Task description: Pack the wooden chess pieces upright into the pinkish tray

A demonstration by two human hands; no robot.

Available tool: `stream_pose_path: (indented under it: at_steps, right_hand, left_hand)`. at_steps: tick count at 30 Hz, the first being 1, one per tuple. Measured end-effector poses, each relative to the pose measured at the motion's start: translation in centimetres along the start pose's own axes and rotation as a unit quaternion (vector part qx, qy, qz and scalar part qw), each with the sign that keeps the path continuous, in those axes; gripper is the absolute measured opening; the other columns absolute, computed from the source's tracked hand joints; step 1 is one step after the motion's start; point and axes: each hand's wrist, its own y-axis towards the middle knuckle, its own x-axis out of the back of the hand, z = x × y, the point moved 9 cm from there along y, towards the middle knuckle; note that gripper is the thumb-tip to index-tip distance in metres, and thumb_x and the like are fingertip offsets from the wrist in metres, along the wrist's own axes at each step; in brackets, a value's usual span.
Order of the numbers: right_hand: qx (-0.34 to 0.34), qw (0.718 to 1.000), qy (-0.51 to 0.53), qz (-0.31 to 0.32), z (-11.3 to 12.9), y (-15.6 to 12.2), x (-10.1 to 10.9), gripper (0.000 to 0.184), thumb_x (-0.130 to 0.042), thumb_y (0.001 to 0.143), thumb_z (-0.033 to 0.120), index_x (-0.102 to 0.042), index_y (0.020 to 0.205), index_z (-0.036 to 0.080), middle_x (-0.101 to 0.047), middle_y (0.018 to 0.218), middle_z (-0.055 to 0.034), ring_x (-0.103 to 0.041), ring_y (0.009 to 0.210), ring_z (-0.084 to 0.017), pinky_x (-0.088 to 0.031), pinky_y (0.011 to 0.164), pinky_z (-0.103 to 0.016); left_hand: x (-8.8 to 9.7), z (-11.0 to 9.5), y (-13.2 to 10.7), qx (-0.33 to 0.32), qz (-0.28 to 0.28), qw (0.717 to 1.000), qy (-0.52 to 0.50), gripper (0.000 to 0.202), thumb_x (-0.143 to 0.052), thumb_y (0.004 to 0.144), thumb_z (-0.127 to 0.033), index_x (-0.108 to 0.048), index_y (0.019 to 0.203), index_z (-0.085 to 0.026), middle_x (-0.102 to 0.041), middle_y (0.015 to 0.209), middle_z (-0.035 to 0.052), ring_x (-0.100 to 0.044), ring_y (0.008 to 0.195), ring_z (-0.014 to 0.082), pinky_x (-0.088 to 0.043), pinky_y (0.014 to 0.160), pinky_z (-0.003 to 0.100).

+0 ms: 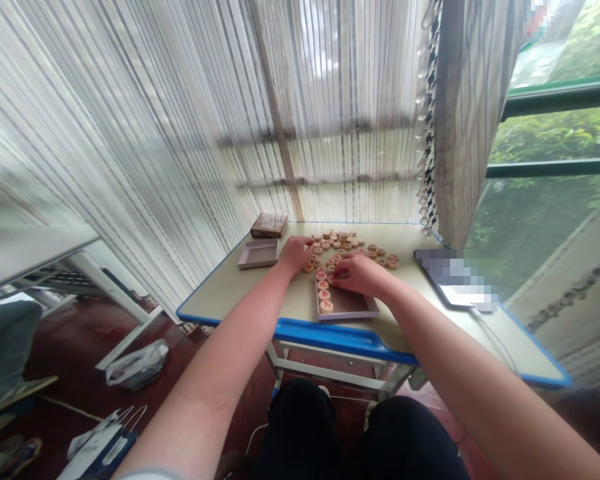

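A shallow open box [349, 317] lies near the front of the small table. Down its left side runs a column of round wooden xiangqi pieces [325, 295] with red characters, faces up. My right hand [360, 275] reaches over the box, its fingertips closed on a xiangqi piece [331, 280] beside the top of that column. Farther left, my left hand [296, 253] rests at the edge of the loose xiangqi pieces [335, 240], its fingers bent together. Whatever they hold, if anything, is hidden. Loose pieces lie scattered and partly stacked behind both hands.
At the table's left are a shallow box half [259, 255] and a closed brown box [269, 225]. A tablet-like device [443, 280] with a cable [497, 339] lies on the right. Striped curtains [330, 100] hang behind the blue-edged table [220, 283]. A plastic bag [137, 363] is on the floor.
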Motion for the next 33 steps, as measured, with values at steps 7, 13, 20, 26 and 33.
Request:
stream_pose_path:
  at_steps: [7,13,20,26,33]
  right_hand:
    - [0.005,1.000,-0.013,-0.008,0.1,0.1,0.1,0.022,-0.060,0.073,0.042,-0.070,0.078,0.023,-0.064,0.086,-0.0045,-0.057,0.078,-0.017,-0.041,0.068,-0.026]
    - [0.006,0.999,-0.043,-0.008,0.2,0.1,0.1,0.023,-0.061,0.072,0.043,-0.071,0.076,0.023,-0.065,0.085,-0.0048,-0.057,0.079,-0.018,-0.040,0.066,-0.026]
    - [-0.025,0.999,-0.041,0.002,-0.5,0.1,-0.2,0.027,-0.061,0.071,0.049,-0.070,0.077,0.024,-0.065,0.084,-0.0035,-0.056,0.073,-0.017,-0.037,0.059,-0.025]
    - [-0.029,0.999,-0.028,-0.019,-0.5,0.1,0.9,0.028,-0.060,0.072,0.050,-0.070,0.078,0.024,-0.064,0.083,-0.0037,-0.056,0.078,-0.018,-0.039,0.065,-0.026]
    - [-0.221,0.952,-0.086,-0.195,-7.7,-0.9,4.4,0.030,-0.044,0.080,0.022,-0.070,0.096,0.020,-0.064,0.096,-0.0119,-0.052,0.094,-0.024,-0.036,0.084,-0.036]
  left_hand:
    - [0.2,-0.5,-0.1,-0.025,-0.010,1.000,0.004,0.028,-0.051,0.077,-0.025,-0.070,0.096,-0.016,-0.069,0.096,0.0082,-0.059,0.094,0.0220,-0.042,0.093,0.035]
    - [-0.1,-0.5,-0.1,-0.020,0.006,1.000,0.010,0.028,-0.052,0.078,-0.025,-0.070,0.097,-0.018,-0.069,0.097,0.0063,-0.059,0.096,0.0217,-0.042,0.093,0.034]
    - [-0.1,-0.3,-0.1,-0.003,0.019,1.000,-0.017,0.027,-0.051,0.078,-0.028,-0.070,0.096,-0.018,-0.069,0.097,0.0060,-0.061,0.095,0.0206,-0.043,0.091,0.032]
    - [-0.6,0.7,0.2,0.001,0.009,1.000,-0.022,0.029,-0.048,0.078,-0.024,-0.070,0.096,-0.017,-0.070,0.096,0.0074,-0.061,0.094,0.0206,-0.044,0.090,0.032]
    - [-1.9,1.7,0.2,0.049,0.051,0.997,-0.032,0.033,-0.044,0.078,-0.020,-0.068,0.102,-0.019,-0.067,0.107,0.0062,-0.058,0.103,0.0207,-0.042,0.093,0.031]
